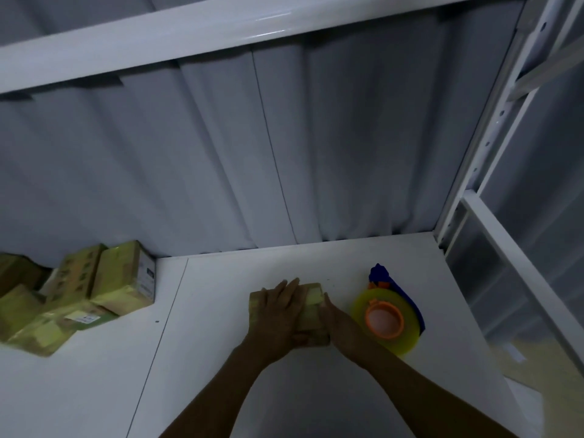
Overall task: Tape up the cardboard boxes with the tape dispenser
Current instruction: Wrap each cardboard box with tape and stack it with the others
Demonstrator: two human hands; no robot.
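Left hand [278,308]: lay flat atop box [313,294].
Right hand [336,324]: flat against box's side.
Tape dispenser [384,320]: three o'clock, beside right hand.

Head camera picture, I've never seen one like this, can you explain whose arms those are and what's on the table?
It comes from a camera worn on a person's head, looking forward and down, so the two bare arms are the wearer's own; there is no machine. The left hand lies flat on a small cardboard box on the white table; the right hand presses against the box's right side. Right of the box lies the tape dispenser, blue with a yellow roll on an orange core, touched by neither hand. At far left, a pile of boxes sits by the grey wall.
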